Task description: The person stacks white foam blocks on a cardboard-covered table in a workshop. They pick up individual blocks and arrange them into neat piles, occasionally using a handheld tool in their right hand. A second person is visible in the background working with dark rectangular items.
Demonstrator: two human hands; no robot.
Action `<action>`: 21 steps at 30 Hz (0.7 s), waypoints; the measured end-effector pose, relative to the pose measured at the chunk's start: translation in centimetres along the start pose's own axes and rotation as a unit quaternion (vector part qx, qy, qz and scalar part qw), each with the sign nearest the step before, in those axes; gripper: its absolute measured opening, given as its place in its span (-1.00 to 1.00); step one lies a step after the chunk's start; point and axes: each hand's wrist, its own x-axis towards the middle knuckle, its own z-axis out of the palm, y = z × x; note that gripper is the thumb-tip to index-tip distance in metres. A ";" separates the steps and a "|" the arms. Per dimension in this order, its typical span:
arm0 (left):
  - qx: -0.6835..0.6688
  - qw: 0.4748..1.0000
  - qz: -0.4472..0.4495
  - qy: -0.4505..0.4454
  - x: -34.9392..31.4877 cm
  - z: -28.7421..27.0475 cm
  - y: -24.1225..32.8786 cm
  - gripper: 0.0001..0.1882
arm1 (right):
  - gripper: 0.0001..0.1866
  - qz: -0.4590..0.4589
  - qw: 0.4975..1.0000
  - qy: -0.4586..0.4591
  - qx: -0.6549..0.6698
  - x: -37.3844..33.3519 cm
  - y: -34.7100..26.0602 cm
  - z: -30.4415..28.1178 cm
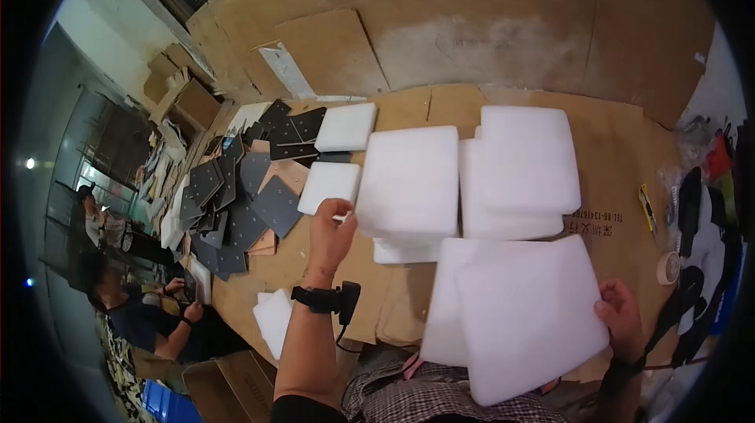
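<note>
My right hand (621,314) pinches the right edge of a white foam sheet (531,317), thumb on its face. That sheet is tilted at the table's near edge and overlaps another white foam sheet (444,305). My left hand (330,236) is closed, with a small white piece (341,219) at its fingertips. It is beside a stack of white foam sheets (409,179) and just below a smaller white foam pad (330,187). A second foam stack (527,160) stands to the right of the first.
Dark grey and tan square panels (228,195) lie heaped at the left. A yellow utility knife (647,211) and a tape roll (668,267) are at the right. Cardboard (487,22) lines the back. Another person (145,313) works at the left, near an open carton (228,388).
</note>
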 end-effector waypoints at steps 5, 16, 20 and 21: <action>-0.097 0.973 -0.197 0.066 1.1 -3.9 -14.7 -0.84 | -0.74 0.067 0.978 0.006 -0.198 0.1 -3.6 4.4; -0.255 0.833 -0.475 0.127 8.1 -6.9 -35.3 -0.60 | -0.79 -0.283 0.819 -0.062 -0.495 10.6 -19.2 33.0; -0.346 0.788 -0.489 0.143 10.3 -4.4 -36.7 -0.36 | -0.68 -0.398 0.697 -0.193 -0.564 25.1 -16.6 45.7; -0.349 0.795 -0.474 0.147 10.7 -4.1 -36.4 -0.34 | -0.63 -0.413 0.667 -0.204 -0.586 29.8 -14.3 47.6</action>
